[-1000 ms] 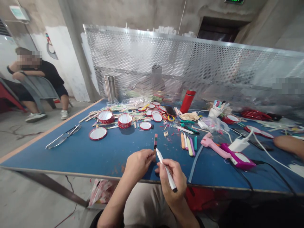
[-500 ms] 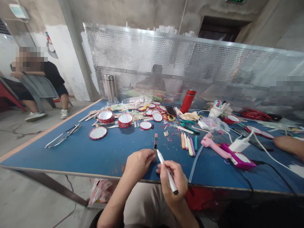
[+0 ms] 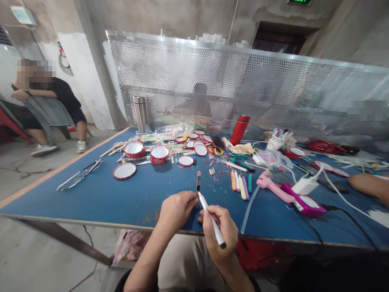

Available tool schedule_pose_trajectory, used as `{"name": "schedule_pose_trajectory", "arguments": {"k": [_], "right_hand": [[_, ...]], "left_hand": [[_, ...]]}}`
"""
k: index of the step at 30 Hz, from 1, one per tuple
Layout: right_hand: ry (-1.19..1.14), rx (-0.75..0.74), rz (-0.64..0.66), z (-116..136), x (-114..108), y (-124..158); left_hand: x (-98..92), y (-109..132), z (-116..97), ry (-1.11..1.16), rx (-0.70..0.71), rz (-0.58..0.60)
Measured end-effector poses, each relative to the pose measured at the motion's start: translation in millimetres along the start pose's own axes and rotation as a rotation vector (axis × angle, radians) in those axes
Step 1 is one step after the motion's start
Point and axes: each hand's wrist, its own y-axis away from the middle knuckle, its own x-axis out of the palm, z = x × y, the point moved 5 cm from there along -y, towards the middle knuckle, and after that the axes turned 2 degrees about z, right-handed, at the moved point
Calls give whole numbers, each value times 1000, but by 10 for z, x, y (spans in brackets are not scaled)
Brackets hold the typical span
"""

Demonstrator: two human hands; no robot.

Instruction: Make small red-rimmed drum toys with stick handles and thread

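Observation:
Near the table's front edge, my left hand (image 3: 179, 209) is closed around the lower end of a wooden craft stick (image 3: 198, 180). The stick stands nearly upright, with green, pink and black bands on its upper part. My right hand (image 3: 221, 229) grips a white marker (image 3: 214, 221) like a pen, its black end toward me. The marker's tip meets or nearly meets the stick just below the black band, close to my left fingertips. To the right lie several coloured markers (image 3: 242, 185) side by side on the blue table (image 3: 100, 211).
Red-rimmed round pieces (image 3: 124, 170) and loose wooden sticks lie further back. Eyeglasses (image 3: 80, 175) rest at left. A pink glue gun (image 3: 275, 188) and white cables (image 3: 343, 194) are at right. A red bottle (image 3: 240, 129) stands before the perforated metal screen (image 3: 182, 69). Another person's arm (image 3: 369, 186) reaches in at right.
The marker's tip has shifted slightly left, closer to the stick, with my right hand. My left hand keeps its hold on the stick. The view has shifted slightly.

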Motion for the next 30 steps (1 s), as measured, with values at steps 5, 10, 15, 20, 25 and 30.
{"name": "schedule_pose_trajectory", "arguments": {"k": [5, 10, 15, 20, 25, 30], "right_hand": [[5, -6, -23, 13, -20, 8], [5, -34, 13, 28, 0, -8], [10, -2, -32, 2, -4, -5], [-2, -12, -26, -5, -3, 12], [-7, 2, -2, -15, 7, 20], [-30, -11, -36, -23, 3, 24]], "left_hand": [[-12, 8, -1, 0, 8, -8], [-10, 9, 2, -10, -3, 3], [-2, -1, 5, 17, -6, -1], [8, -3, 12, 10, -2, -9], [10, -1, 12, 14, -6, 0], [13, -6, 8, 5, -2, 8]]}}
